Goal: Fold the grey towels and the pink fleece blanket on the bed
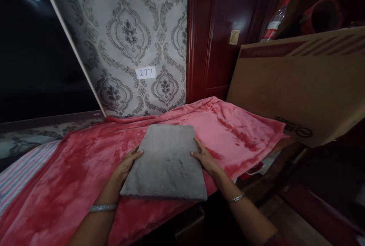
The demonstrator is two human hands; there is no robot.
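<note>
A flat grey fabric pad point(168, 162), roughly rectangular with a soft-looking surface, lies over the pink plush blanket point(82, 177). My left hand point(129, 163) grips its left edge, thumb on top and the other fingers partly hidden at the side. On the opposite edge, my right hand point(205, 159) holds it the same way, with its thumb resting on the upper face. Whether the pad touches the blanket or is slightly raised, I cannot tell.
A large cardboard box point(296, 86) stands at the right, with a red-capped plastic bottle point(273, 23) by its top edge. A dark screen point(42, 56) is at the left. Striped cloth point(27, 172) shows beside the blanket. A paper marked 277 point(146, 72) is on the wall.
</note>
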